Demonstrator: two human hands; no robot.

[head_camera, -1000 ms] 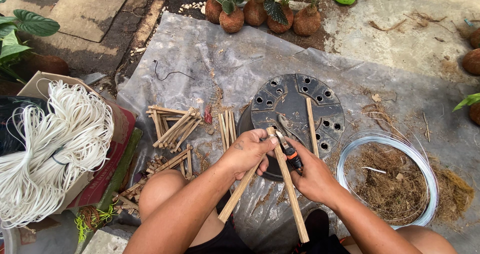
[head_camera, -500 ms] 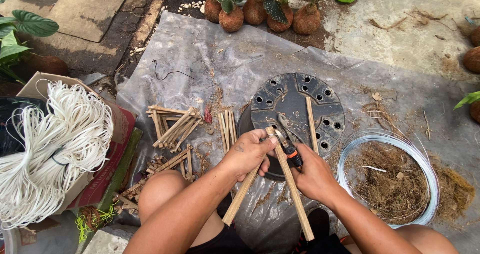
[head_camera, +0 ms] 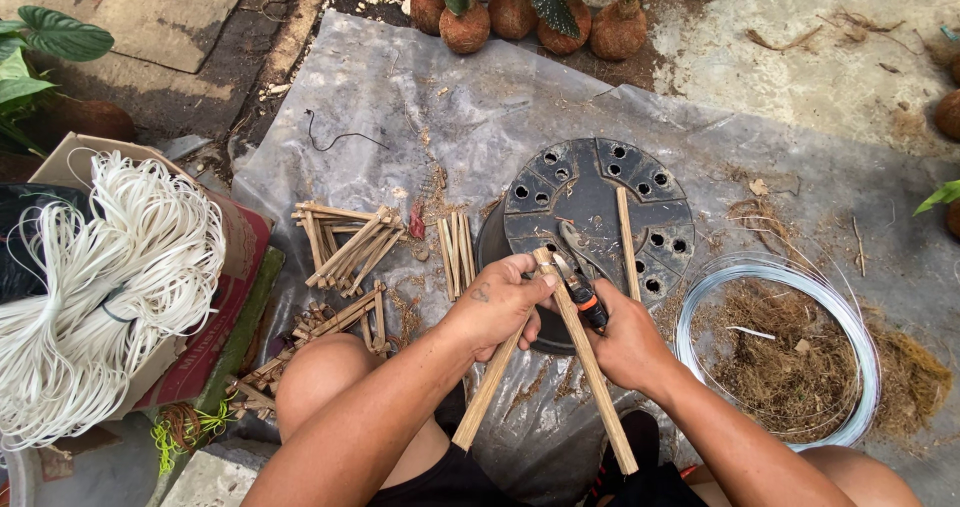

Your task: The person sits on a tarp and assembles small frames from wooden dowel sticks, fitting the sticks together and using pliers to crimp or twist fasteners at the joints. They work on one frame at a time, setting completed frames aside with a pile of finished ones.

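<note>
Hands barely moved over the last second. Our left hand (head_camera: 500,302) still pinches two long tan bamboo sticks (head_camera: 585,362) crossed over the upturned black plastic pot (head_camera: 600,192); right hand (head_camera: 625,342) stays wrapped around black-orange pliers (head_camera: 580,287), nose at the crossing. Joint still being worked.

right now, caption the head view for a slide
Left hand holds crossed bamboo sticks while right hand works pliers over an upturned pot.

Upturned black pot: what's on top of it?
On the upturned black pot lies one loose wooden stick. The left hand and right hand cover its near edge, holding sticks and pliers; anything under them is hidden.
</note>
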